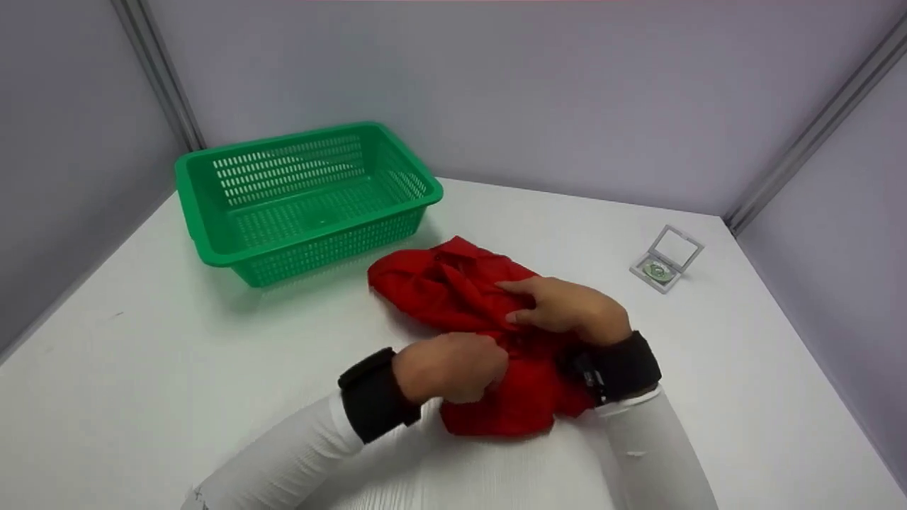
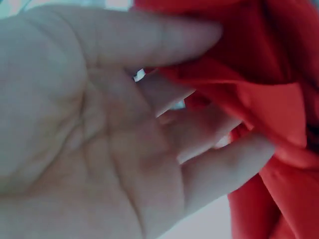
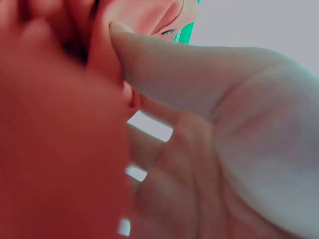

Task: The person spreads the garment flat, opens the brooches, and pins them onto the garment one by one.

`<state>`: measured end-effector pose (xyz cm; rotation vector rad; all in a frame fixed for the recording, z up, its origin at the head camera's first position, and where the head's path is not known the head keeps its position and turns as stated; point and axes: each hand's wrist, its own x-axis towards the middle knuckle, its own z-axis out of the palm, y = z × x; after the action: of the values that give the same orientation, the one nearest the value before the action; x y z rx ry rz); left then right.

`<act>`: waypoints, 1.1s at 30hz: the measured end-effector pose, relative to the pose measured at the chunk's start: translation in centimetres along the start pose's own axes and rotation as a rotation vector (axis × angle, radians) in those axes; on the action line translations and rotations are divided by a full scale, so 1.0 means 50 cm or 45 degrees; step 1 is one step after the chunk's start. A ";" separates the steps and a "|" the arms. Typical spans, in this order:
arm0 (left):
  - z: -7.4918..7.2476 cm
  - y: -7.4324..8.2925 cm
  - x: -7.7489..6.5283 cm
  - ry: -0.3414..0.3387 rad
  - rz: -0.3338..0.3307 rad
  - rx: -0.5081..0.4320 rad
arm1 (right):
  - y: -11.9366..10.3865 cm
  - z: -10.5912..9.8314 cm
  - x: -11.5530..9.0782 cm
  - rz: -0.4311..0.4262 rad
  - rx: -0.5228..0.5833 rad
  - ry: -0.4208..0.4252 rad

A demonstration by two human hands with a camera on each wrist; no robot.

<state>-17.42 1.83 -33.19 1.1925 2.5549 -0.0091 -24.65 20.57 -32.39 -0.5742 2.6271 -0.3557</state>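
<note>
A crumpled red garment (image 1: pixel 453 283) lies on the white table in the middle of the head view, its folds bunched. My left hand (image 1: pixel 453 365) pinches its near left part. In the left wrist view the thumb (image 2: pixel 184 37) presses the red fabric from above, with the fingers behind a fold; some fingertips are hidden by cloth. On the garment's right side, my right hand (image 1: pixel 567 308) also grips the fabric. Its thumb (image 3: pixel 159 62) lies against a fold in the right wrist view, while loose cloth covers the other fingertips.
A green plastic basket (image 1: pixel 319 237) with slotted walls stands at the back left, just beyond the garment. Toward the right rests a small open grey case (image 1: pixel 666 258) with a round greenish item inside. Pale panels (image 1: pixel 496 85) enclose the table at the back and sides.
</note>
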 end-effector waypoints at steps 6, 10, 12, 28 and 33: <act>-0.014 -0.095 -0.027 -0.030 -0.283 -0.174 | 0.026 -0.010 -0.007 0.060 -0.082 -0.016; -0.015 -0.155 -0.039 -0.072 -0.491 -0.258 | 0.034 -0.014 -0.008 0.076 -0.075 -0.036; -0.015 -0.179 -0.042 -0.086 -0.578 -0.288 | 0.038 -0.014 -0.008 0.089 -0.070 -0.041; -0.006 -0.264 -0.083 0.091 -0.745 -0.268 | -0.006 0.001 -0.017 0.116 -0.191 -0.119; -0.009 -0.232 -0.068 0.143 -0.652 -0.167 | -0.054 0.018 -0.026 0.086 -0.217 -0.171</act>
<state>-24.16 -8.19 -33.23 0.4812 2.8355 0.1087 -22.26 18.63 -31.83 -0.5422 2.5546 -0.0695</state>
